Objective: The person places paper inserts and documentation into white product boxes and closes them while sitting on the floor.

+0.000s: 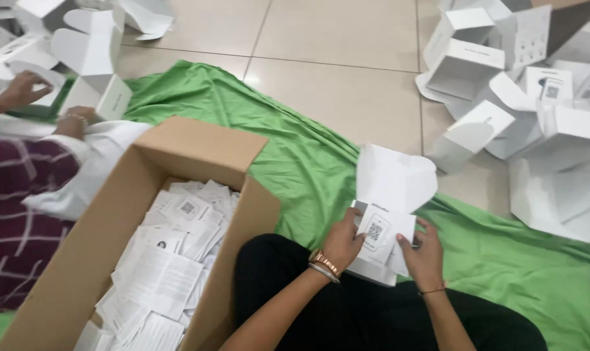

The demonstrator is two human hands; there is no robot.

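My left hand (pixel 342 240) and my right hand (pixel 424 257) both grip a small white paper leaflet (pixel 379 234) with a printed square code, held over an open white carton (pixel 392 182) that rests against my black-trousered knee. The carton's lid flaps stand up behind the leaflet. My left wrist wears a watch and bangle, my right a thin bracelet.
A large open brown cardboard box (pixel 197 146) full of white leaflets (pixel 165 266) stands at my left on a green cloth (pixel 308 162). Several empty white cartons (pixel 522 84) lie piled at the right on the tiled floor. Another person (pixel 22 195) handles white cartons at far left.
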